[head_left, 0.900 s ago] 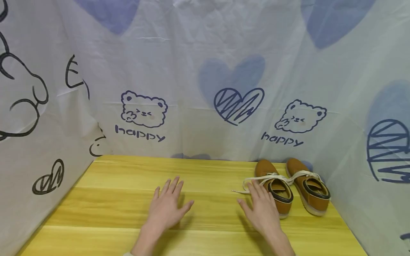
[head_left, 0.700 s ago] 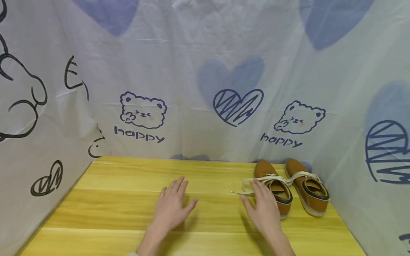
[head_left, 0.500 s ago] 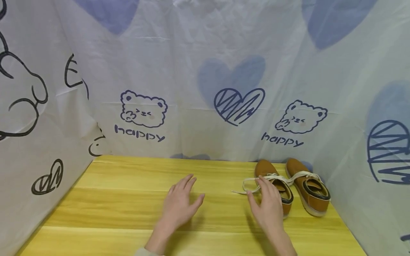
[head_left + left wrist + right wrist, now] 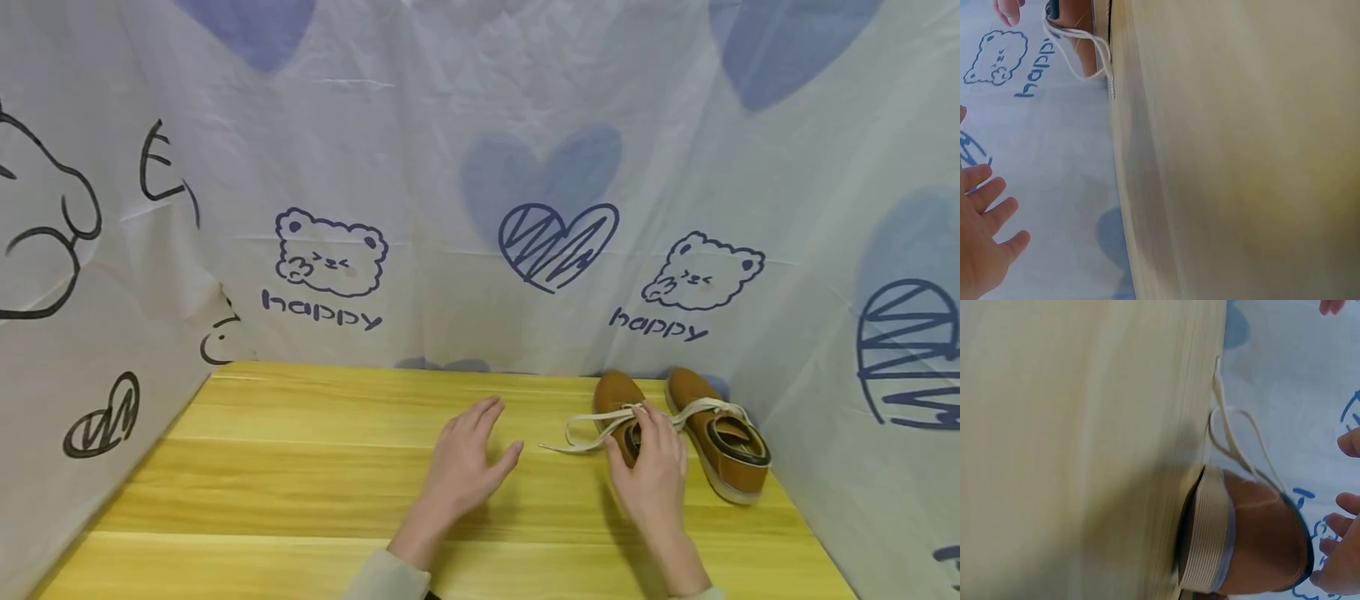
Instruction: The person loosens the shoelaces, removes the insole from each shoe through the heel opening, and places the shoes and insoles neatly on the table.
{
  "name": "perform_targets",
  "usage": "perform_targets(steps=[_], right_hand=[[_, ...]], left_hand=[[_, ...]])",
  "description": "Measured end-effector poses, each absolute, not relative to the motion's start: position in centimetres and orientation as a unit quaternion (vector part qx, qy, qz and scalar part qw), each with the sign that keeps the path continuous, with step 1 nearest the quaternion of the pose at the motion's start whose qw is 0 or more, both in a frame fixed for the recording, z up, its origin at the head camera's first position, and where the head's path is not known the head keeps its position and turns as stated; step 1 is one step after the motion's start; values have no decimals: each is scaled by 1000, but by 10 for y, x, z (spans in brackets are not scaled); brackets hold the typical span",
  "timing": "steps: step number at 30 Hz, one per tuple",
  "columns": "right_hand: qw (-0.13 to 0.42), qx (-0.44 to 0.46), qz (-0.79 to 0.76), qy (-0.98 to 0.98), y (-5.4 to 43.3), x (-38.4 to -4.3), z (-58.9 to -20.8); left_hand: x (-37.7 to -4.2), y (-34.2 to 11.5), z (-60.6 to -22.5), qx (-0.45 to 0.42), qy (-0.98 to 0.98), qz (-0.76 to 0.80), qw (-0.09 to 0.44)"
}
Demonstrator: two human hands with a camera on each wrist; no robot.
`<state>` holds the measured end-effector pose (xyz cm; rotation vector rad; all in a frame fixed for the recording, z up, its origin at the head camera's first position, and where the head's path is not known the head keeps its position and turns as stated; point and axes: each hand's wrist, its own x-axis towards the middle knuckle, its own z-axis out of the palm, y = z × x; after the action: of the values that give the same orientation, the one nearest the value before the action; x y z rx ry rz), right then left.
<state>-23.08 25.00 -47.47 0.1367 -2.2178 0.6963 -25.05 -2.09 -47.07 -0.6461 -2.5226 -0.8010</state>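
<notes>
A pair of brown lace-up shoes stands at the back right, heels toward me: the left shoe (image 4: 615, 390) and the right shoe (image 4: 744, 478). A pale shoelace (image 4: 576, 447) trails off the left shoe onto the boards. My right hand (image 4: 654, 475) hovers over the left shoe's opening with fingers and thumb apart, hiding its heel. In the right wrist view, its fingertips are beside the shoe's collar (image 4: 1300, 531), holding nothing. My left hand (image 4: 465, 462) hangs in the air to the left of the shoes, its fingers loosely extended, thumb spread, holding nothing.
The yellow wood-grain tabletop (image 4: 300, 467) meets a white printed cloth (image 4: 442, 308) at the back, with cloth walls on the left and right sides too. The right shoe is near the right cloth wall (image 4: 847, 400).
Both hands have moved to the right, the left hand farther. My right hand now covers more of the left shoe. The shoes and the lace have stayed in place.
</notes>
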Motion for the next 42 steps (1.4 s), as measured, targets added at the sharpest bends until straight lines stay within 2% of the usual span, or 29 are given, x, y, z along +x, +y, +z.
perform_targets(steps=[9,18,23,29,42], right_hand=[[342,15,263,-902,276,-234,-477],[181,-28,278,-943,294,-237,-471],[124,-39,277,-952,302,-236,-469],[107,-28,277,-955,304,-238,-463],[114,29,302,-946,309,-236,-465]], left_hand=[[-263,1,-470,-260,-910,-278,166],[-272,14,-479,-277,-917,-268,106],[-279,23,-480,-301,-918,-248,79],[-288,36,-477,-317,-921,-217,64],[-312,67,-458,-373,-912,-163,41]])
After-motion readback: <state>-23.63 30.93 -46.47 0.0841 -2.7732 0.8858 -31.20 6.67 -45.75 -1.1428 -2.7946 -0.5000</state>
